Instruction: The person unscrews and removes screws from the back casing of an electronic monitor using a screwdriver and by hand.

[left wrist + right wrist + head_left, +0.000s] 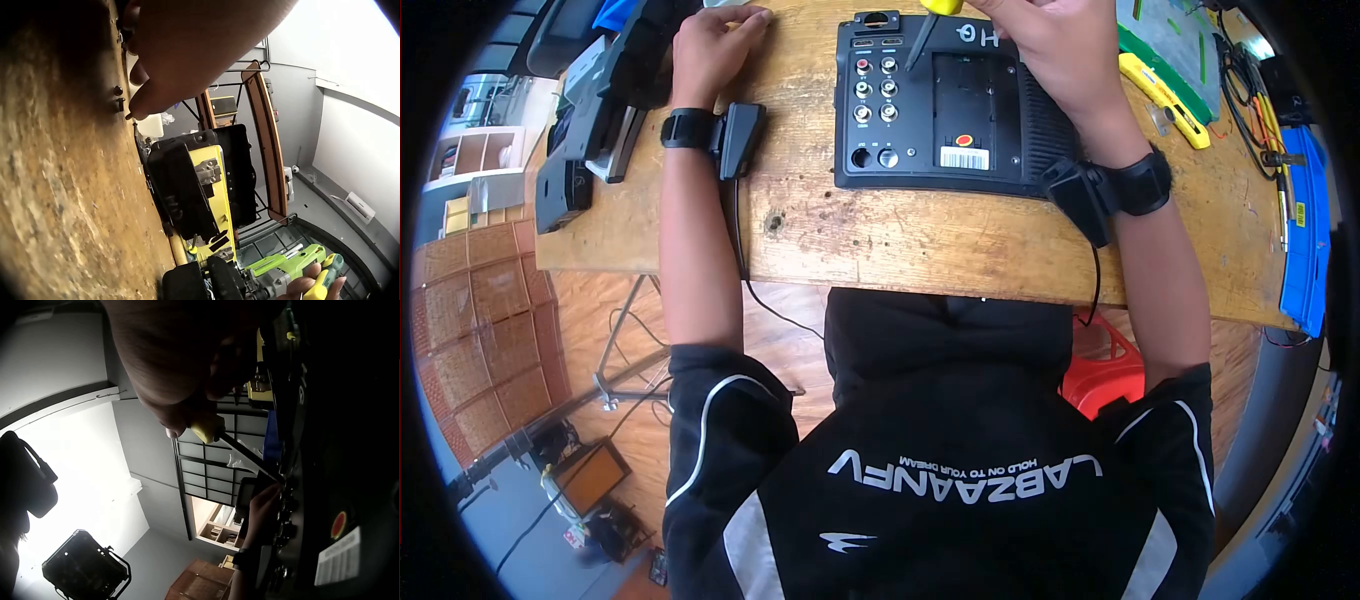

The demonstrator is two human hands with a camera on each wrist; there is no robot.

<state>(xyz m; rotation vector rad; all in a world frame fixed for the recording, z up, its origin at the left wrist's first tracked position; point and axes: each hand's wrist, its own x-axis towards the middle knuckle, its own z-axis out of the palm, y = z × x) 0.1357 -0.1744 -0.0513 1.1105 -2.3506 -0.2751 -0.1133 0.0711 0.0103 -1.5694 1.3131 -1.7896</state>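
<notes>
A black monitor-like device [970, 172] lies back side up on the wooden table [800, 235], its rows of round sockets [877, 90] at the left. My right hand [1065, 45] grips a screwdriver [941, 5] by its yellow handle. In the right wrist view the screwdriver's shaft [250, 454] slants down, its tip right at the row of sockets. Left of the device, my left hand [712, 52] rests low over the table with fingers loosely bent. Small dark screws [119, 100] stand close by its fingertips in the left wrist view.
A yellow cutter knife [1165, 100] and a green-edged mat lie to the right, with cables and a blue tray [1305, 240] beyond. Black equipment [600, 110] crowds the left edge. A green power tool [287, 262] shows in the left wrist view. A red stool [1105, 375] stands below.
</notes>
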